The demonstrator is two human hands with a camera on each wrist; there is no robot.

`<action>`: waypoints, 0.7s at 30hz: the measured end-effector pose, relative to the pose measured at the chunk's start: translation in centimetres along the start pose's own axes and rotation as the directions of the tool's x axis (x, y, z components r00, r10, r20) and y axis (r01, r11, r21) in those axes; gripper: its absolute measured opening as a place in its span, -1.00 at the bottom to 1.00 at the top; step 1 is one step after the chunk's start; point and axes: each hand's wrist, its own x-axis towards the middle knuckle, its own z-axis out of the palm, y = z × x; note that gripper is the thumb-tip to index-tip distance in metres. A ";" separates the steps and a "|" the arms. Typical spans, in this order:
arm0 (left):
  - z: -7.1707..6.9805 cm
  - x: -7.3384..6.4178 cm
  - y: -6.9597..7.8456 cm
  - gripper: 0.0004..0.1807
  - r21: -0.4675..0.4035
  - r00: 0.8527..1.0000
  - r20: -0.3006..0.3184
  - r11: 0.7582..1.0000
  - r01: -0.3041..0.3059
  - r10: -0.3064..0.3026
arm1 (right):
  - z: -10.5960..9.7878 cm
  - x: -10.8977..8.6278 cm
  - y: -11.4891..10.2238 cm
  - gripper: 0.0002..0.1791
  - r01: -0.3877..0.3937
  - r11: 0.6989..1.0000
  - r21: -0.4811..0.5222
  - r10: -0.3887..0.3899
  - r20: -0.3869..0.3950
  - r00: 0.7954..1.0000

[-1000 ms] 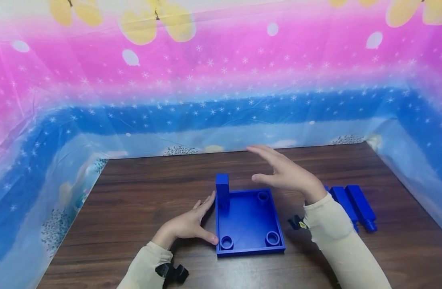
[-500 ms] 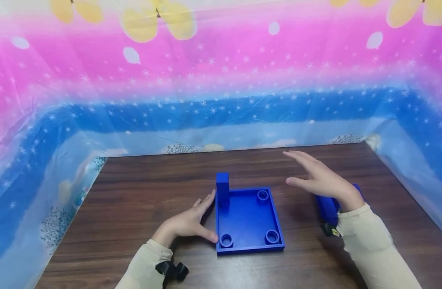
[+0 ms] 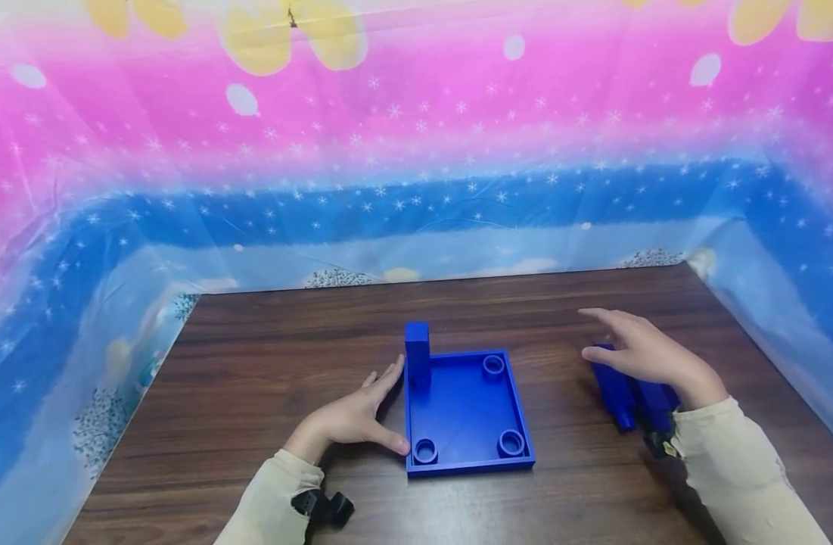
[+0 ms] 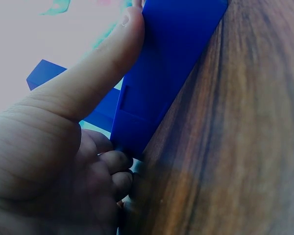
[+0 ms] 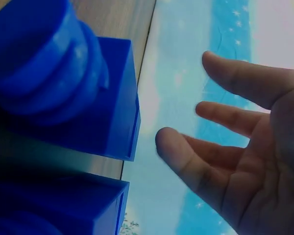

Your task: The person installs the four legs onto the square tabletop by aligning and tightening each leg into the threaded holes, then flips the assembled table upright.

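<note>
A square blue panel [image 3: 460, 412] with a raised rim lies on the table, round sockets in three of its corners. In its far left corner a blue square post [image 3: 418, 352] stands upright. My left hand [image 3: 344, 420] rests at the panel's left side, its extended thumb and fingers touching the edge; in the left wrist view, the thumb [image 4: 103, 68] lies along the blue side wall [image 4: 171, 54]. To the right, my right hand [image 3: 654, 356] hovers over loose blue posts [image 3: 613, 397], fingers spread and holding nothing. The right wrist view shows one post's threaded end [image 5: 44, 73] close up.
The brown wooden table [image 3: 287, 341] reaches back to a patterned cloth [image 3: 416, 189] that hangs behind it and along both sides. A black camera [image 3: 324, 507] is strapped at the left wrist. The right forearm covers part of the loose posts.
My right hand has moved right and slightly toward me, from above the panel's far right corner to over the loose posts. The left hand, panel and upright post stay in place.
</note>
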 end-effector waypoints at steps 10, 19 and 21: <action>-0.2 0.1 0.7 0.52 0.045 0.998 0.026 0.998 0.050 -0.051 | 0.5 0.1 0.3 -0.34 -0.032 0.999 -0.028 0.034 0.074 0.997; -0.1 0.1 0.2 0.56 0.033 1.000 0.015 0.999 0.008 -0.009 | 0.8 0.0 0.1 -0.32 -0.192 0.973 0.131 0.169 0.166 0.971; 0.0 0.1 -0.2 0.56 0.032 1.000 0.009 0.999 -0.006 0.006 | 0.9 0.0 0.0 -0.32 -0.198 0.968 0.156 0.167 0.194 0.967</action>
